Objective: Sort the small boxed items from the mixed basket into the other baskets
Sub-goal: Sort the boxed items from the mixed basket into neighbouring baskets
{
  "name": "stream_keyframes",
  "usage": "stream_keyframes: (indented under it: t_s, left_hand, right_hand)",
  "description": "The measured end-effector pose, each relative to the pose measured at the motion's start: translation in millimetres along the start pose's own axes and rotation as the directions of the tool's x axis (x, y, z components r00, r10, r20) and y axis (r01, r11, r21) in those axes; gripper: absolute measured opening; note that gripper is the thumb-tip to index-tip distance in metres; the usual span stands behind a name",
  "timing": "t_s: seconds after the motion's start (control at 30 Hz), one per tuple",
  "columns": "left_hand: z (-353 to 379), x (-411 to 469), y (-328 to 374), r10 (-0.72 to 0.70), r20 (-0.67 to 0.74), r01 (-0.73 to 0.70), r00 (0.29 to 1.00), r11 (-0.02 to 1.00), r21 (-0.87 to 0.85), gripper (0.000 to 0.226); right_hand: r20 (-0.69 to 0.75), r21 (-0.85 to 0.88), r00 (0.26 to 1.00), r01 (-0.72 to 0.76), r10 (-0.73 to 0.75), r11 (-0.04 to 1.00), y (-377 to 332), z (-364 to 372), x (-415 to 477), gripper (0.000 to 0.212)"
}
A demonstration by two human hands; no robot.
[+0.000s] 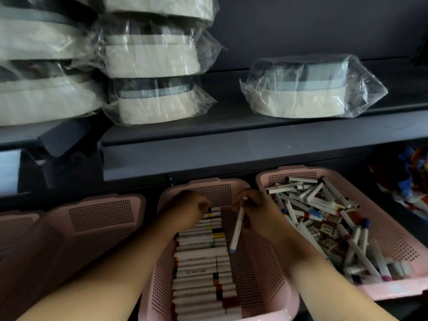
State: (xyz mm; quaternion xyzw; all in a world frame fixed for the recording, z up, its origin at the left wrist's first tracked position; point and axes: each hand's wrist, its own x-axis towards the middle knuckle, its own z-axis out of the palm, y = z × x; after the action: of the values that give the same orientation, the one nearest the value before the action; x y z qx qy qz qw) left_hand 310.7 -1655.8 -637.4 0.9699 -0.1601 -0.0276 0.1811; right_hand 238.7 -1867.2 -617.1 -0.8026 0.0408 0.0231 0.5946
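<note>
The right hand point(254, 210) pinches 1 blue-capped marker point(236, 229) over the centre basket point(260, 260). Its long axis runs crosswise to the packed row point(199, 262) just left. The left hand point(188, 209) curls at the row's top, grasp unclear.

Dark grey shelf point(231, 135) spans upper view, front lip facing viewer. Left: bagged packs point(150, 54), cream with grey band, clear wrap, stacked in two columns, several high. Right: single pack point(310, 89) of same kind, alone, well apart from stacks. Pale label holder point(9, 170) at shelf edge, far left. Blurred multicoloured goods point(414, 172) below shelf, far right.
</note>
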Motion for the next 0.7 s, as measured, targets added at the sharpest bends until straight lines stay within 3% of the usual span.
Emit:
stream_keyframes:
  t_s: [0.1,0.17,0.4,0.53,0.7]
  left_hand:
    - [-8.7,-19.0,22.4,0.06,0.09,-0.031,0.994,0.956,-0.29,0.018]
    - [-9.1,-27.5,30.3,0.078,0.108,-0.035,0.991,0.935,-0.354,0.015]
    - [-3.2,-44.9,31.1,0.142,-0.074,-0.153,0.987,0.973,-0.172,0.012]
    - [-3.0,-40.3,8.9,0.138,-0.073,-0.144,0.988,0.985,-0.09,0.018]
    - [-5.3,-23.3,-8.9,0.102,-0.011,-0.102,0.995,0.995,-0.001,0.017]
  right_hand:
    - [-0.048,0.054,0.999,0.027,-0.024,0.998,-5.4,-0.1,-2.4,0.014]
    - [-0.085,0.116,0.996,0.025,-0.015,0.993,-6.0,2.9,-4.1,0.01]
    - [-0.085,0.069,0.996,0.023,-0.017,0.997,-15.5,20.6,-15.9,0.009]
    - [-0.145,-0.15,0.985,0.073,-0.095,0.986,-13.2,13.0,-15.9,0.016]
    - [-0.162,-0.105,0.986,0.01,-0.027,0.994,-10.4,0.4,-16.8,0.023]
